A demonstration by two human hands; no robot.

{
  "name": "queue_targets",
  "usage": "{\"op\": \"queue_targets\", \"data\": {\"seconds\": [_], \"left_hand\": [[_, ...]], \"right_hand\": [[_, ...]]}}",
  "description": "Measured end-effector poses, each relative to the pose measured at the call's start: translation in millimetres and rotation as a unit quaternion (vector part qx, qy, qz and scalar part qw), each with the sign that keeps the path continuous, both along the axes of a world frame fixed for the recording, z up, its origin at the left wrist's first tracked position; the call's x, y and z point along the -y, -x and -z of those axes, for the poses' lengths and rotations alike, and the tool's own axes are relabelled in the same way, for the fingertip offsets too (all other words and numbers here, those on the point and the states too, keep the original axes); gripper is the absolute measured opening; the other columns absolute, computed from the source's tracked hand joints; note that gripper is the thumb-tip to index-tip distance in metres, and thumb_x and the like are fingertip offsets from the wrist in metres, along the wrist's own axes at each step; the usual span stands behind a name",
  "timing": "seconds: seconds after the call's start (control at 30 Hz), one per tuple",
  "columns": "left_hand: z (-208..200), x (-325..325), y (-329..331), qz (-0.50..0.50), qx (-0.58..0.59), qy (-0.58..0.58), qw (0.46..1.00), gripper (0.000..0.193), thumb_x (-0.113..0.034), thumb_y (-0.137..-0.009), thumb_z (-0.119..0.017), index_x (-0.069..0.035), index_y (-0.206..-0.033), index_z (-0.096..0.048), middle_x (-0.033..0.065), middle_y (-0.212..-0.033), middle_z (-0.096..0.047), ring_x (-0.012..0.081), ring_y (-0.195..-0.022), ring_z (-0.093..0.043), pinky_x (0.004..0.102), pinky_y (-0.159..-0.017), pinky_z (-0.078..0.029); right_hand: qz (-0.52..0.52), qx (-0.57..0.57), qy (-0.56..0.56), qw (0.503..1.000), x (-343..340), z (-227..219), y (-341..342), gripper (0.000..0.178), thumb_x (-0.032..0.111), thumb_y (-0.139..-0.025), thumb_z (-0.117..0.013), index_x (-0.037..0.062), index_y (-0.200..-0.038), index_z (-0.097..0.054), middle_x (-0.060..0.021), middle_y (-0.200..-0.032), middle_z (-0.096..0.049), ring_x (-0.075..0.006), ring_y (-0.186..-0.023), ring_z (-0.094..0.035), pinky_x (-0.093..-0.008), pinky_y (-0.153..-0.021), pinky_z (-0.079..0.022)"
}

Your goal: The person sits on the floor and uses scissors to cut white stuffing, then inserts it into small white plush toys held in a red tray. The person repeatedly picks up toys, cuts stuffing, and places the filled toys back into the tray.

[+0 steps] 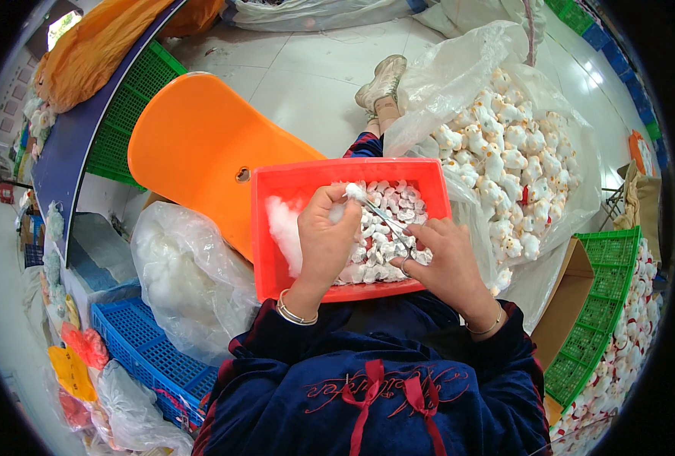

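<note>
Currently, a large clear bag (459, 64) is lying open beyond the right edge of a red tray (428, 182), brimming with white plush toys (505, 156). Past the tray's far left corner, an orange chair (193, 137) is standing. The tray is resting over the person's lap; by its left edge, a smaller clear bag (219, 304) is bulging with white stuffing. The left hand (326, 232) is hovering above the middle, the right hand (447, 254) toward the near right corner. A loose wad (282, 232) is lying inside the left edge. The right fingers are gripping a slender metal tool (384, 218). Small white pieces (402, 201) are spreading toward the right edge. Near the far edge, the left fingers are pinching narrowly on a white tuft (355, 192), the tool's tip reaching it.
</note>
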State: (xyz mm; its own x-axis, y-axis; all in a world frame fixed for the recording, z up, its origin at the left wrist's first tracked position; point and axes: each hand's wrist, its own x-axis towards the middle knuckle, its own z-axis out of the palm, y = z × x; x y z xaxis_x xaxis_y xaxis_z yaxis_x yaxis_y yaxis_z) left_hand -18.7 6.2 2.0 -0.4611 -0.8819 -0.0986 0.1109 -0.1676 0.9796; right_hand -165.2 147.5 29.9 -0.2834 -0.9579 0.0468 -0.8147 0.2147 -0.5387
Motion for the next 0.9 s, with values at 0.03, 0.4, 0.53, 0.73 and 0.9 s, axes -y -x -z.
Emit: {"op": "queue_targets", "data": {"seconds": [0.03, 0.4, 0.53, 0.73, 0.9], "left_hand": [[0, 0, 0, 0.001, -0.012, -0.006, 1.000, 0.010, -0.002, -0.099, -0.062, 0.000, -0.108, -0.064, 0.0072, -0.099, -0.075, 0.0008, -0.063, -0.055, 0.0181, -0.056, -0.046], [9, -9, 1, 0.040, -0.001, 0.002, 0.999, 0.009, -0.005, -0.098, -0.065, -0.002, -0.106, -0.069, -0.0022, -0.083, -0.067, 0.0002, -0.068, -0.056, 0.0189, -0.060, -0.046], [9, 2, -3, 0.031, -0.022, -0.043, 0.998, 0.010, -0.005, -0.096, -0.066, -0.001, -0.105, -0.068, 0.0000, -0.089, -0.070, 0.0021, -0.077, -0.061, 0.0193, -0.068, -0.049], [7, 1, -3, 0.027, -0.031, -0.058, 0.997, 0.011, -0.003, -0.094, -0.066, -0.001, -0.105, -0.068, 0.0025, -0.093, -0.072, 0.0051, -0.082, -0.064, 0.0218, -0.074, -0.052], [10, 1, -2, 0.009, -0.013, -0.014, 1.000, 0.010, -0.002, -0.094, -0.065, 0.000, -0.104, -0.067, 0.0040, -0.094, -0.072, 0.0060, -0.083, -0.064, 0.0225, -0.075, -0.052]], "right_hand": [[-0.001, 0.000, 0.004, 1.000, 0, 0, 0, 0.041, 0.026, -0.072, -0.088, 0.0062, -0.105, -0.072, -0.0045, -0.081, -0.064, -0.0251, -0.084, -0.063, -0.0440, -0.076, -0.044], [0.001, 0.115, -0.035, 0.993, 2, 0, 4, 0.038, 0.027, -0.076, -0.085, 0.0060, -0.106, -0.073, -0.0092, -0.082, -0.066, -0.0296, -0.085, -0.064, -0.0416, -0.082, -0.046], [-0.025, 0.023, -0.034, 0.999, -2, -10, 18, 0.047, 0.028, -0.074, -0.086, 0.0061, -0.113, -0.070, -0.0097, -0.099, -0.065, -0.0311, -0.100, -0.060, -0.0429, -0.088, -0.045], [-0.006, -0.012, 0.060, 0.998, 5, -21, 12, 0.057, 0.032, -0.070, -0.088, 0.0064, -0.117, -0.068, -0.0099, -0.110, -0.062, -0.0319, -0.109, -0.055, -0.0427, -0.088, -0.042], [-0.007, -0.026, 0.009, 1.000, 3, -14, 7, 0.051, 0.031, -0.072, -0.086, 0.0083, -0.114, -0.071, -0.0083, -0.104, -0.064, -0.0299, -0.105, -0.058, -0.0429, -0.085, -0.041]]}}
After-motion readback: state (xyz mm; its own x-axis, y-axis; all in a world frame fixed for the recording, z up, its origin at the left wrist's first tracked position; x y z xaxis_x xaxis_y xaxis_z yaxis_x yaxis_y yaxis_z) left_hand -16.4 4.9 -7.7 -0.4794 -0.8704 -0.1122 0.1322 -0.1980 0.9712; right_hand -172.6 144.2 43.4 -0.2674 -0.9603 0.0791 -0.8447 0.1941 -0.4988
